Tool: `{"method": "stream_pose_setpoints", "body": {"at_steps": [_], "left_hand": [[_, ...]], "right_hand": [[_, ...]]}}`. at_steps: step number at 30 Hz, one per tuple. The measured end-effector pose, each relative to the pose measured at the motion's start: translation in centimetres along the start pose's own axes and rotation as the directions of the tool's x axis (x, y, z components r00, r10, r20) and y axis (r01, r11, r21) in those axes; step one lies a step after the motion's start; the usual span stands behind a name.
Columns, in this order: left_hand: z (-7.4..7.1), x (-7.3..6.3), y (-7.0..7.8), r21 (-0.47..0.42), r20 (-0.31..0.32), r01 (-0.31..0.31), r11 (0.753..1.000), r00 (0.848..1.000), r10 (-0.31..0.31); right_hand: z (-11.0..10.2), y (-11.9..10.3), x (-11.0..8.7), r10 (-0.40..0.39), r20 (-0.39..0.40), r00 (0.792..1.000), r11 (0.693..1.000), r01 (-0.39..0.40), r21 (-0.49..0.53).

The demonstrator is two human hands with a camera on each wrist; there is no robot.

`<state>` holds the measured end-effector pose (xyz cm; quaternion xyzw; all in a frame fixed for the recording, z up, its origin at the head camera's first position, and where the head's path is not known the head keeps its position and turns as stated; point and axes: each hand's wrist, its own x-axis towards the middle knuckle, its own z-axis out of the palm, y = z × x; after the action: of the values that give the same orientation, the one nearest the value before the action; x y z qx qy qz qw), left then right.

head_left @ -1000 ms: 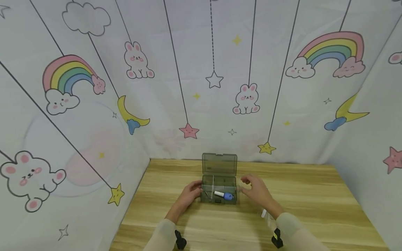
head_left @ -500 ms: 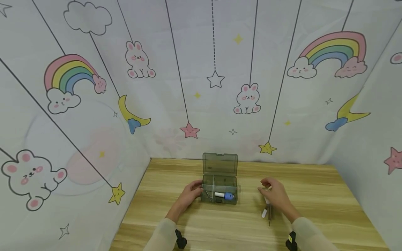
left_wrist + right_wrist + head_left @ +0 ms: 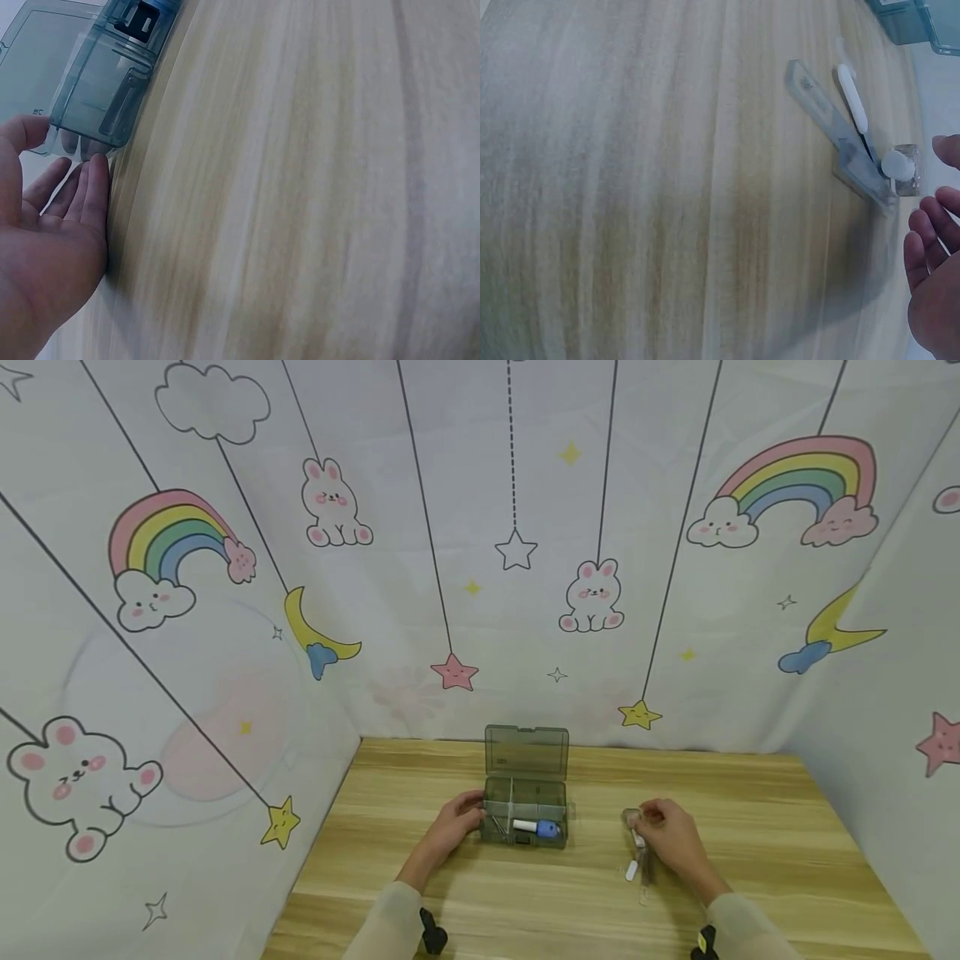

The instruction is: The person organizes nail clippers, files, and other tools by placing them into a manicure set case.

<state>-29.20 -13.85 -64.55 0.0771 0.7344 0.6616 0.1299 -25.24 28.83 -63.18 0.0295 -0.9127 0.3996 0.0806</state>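
- So the person had a smoky grey-green see-through plastic divider box (image 3: 536, 792) on a wood-grain table (image 3: 757, 827), lid (image 3: 527, 753) propped open, with a chunky white-and-blue bottle (image 3: 537, 827) and some thin metallic-looking sticks (image 3: 498, 824) inside.
- Left hand (image 3: 444, 828) just rested against the box's left end, fingers relaxed, no clamping.
- Right hand (image 3: 673, 839) was right by a small clear block with a round white disc (image 3: 900, 165), thumb and fingers parted, nothing held that I could see. Couldn't tell if it touched.
- My read: the step was picking from the loose bits, well right of the box. Next probably called for a neat fingertip pinch; that block looked slick.
- Also there: a smooth white capsule-shaped piece (image 3: 853, 97) beside a long, glassy clear strip (image 3: 817, 105). Streaky tan tabletop, pretty flat.
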Motion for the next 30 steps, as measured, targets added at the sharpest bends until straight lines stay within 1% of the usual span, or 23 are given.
{"method": "stream_pose_setpoints", "body": {"at_steps": [4, 11, 13, 18, 25, 30], "left_hand": [[0.0, 0.0, -0.1, -0.008, 0.000, -0.003, 1.000, 1.000, 0.003], [0.1, -0.1, 0.1, -0.003, 0.005, 0.006, 1.000, 1.000, -0.006], [0.1, -0.1, 0.1, -0.001, 0.002, 0.007, 1.000, 1.000, -0.007], [0.0, 0.0, 0.0, 0.004, -0.008, 0.008, 1.000, 1.000, -0.008], [0.0, 0.2, 0.0, 0.018, -0.008, 0.014, 1.000, 1.000, -0.014], [0.1, 0.2, -0.2, 0.020, -0.011, 0.011, 1.000, 1.000, -0.011]], "right_hand": [[0.3, 0.4, -0.1, 0.005, 0.005, 1.000, 1.000, -0.005, -0.007], [0.6, 0.5, -0.5, 0.068, 0.036, 0.997, 0.997, -0.070, 0.035], [0.8, 0.5, -0.5, 0.074, 0.038, 0.997, 0.997, -0.075, 0.029], [1.4, 0.7, -0.2, 0.080, 0.027, 0.996, 0.997, -0.080, -0.003], [1.9, 0.6, 0.0, 0.103, 0.002, 0.995, 0.995, -0.103, -0.020], [2.2, 0.6, 0.1, 0.091, -0.022, 0.996, 0.995, -0.092, -0.044]]}}
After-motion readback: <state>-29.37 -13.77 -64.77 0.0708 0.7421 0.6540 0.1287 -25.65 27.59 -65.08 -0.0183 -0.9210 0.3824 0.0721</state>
